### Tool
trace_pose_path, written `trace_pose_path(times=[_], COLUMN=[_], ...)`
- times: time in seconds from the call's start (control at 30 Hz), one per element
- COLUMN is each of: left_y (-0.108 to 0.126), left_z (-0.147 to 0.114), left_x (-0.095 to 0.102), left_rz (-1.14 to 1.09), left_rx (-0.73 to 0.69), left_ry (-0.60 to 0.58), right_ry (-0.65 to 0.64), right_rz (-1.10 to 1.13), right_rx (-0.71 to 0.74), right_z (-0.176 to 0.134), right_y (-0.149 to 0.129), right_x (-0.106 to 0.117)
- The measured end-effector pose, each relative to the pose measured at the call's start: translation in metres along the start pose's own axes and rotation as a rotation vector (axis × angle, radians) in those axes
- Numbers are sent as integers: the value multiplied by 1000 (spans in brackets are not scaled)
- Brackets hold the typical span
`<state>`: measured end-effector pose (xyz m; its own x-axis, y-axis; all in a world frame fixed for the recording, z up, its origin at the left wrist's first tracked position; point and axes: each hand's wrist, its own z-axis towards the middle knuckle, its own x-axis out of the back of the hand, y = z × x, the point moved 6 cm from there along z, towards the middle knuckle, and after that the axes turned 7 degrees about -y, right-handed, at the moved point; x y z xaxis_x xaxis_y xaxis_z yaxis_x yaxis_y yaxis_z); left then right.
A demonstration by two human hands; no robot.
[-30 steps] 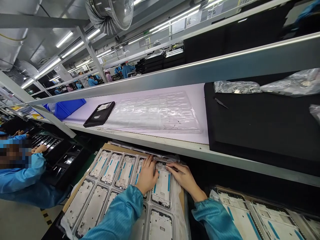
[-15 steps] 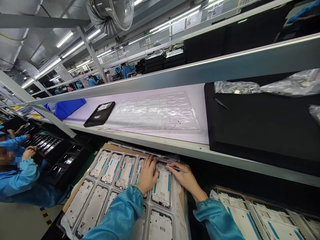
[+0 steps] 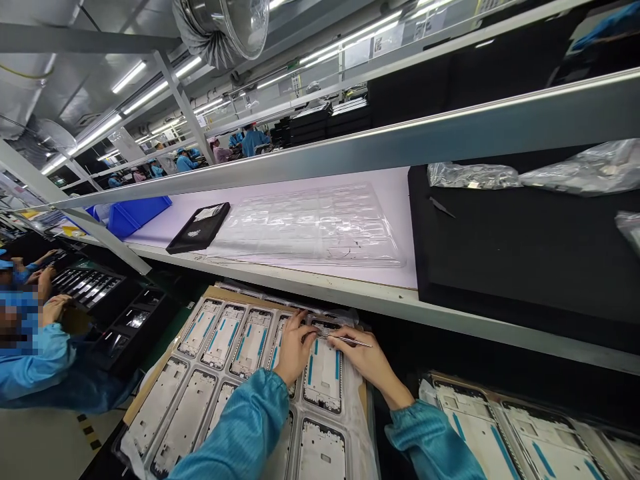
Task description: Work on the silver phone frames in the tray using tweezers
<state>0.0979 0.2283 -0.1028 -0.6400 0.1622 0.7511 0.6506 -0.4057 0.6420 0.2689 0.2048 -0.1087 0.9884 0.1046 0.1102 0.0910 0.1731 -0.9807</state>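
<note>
My right hand [image 3: 356, 350] is closed around a pair of metal tweezers [image 3: 357, 342], whose tips point left over the top of a phone frame [image 3: 324, 380]. This frame is white inside with a dark rim and blue strips. My left hand [image 3: 296, 347] lies at its upper left corner, thumb and finger pinched near the tweezer tips; whatever is between them is too small to make out. The frame sits in a compartment of a clear plastic tray [image 3: 295, 408] that holds several more phone frames [image 3: 249, 343], some with blue strips, some without.
Above the tray runs a shelf with clear plastic trays [image 3: 320, 227], a small black tray [image 3: 199, 228], a blue bin [image 3: 137, 217] and a black foam mat [image 3: 525, 247] bearing plastic bags [image 3: 473, 175]. More phone frames [image 3: 480, 427] lie at lower right. A co-worker [image 3: 35, 333] sits at left.
My right hand has moved slightly left with the tweezers, bringing their tips closer to my left hand. The left thumb and fingers have drawn together into a pinch.
</note>
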Motion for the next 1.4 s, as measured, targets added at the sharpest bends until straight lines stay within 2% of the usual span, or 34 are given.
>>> trace_pose_path(times=[0.27,0.8,1.03,1.27,1.4], left_y=[-1,-6,-8,-1,0], left_z=[2,1,0,-3,-5], left_x=[1,-1,-2,-2,-2], left_rz=[-76,-175,-162,-97,-27], left_rx=[-1,-1,1,-30,-25], left_ry=[-12,-30,-27,-44,7], right_ry=[5,22,41,47,87], right_rz=[74,269,296,299,285], right_rx=[-33,-191,-194,-179,-174], right_z=[-1,2,2,2,3], right_y=[0,6,10,13,16], right_x=[1,3,3,2,5])
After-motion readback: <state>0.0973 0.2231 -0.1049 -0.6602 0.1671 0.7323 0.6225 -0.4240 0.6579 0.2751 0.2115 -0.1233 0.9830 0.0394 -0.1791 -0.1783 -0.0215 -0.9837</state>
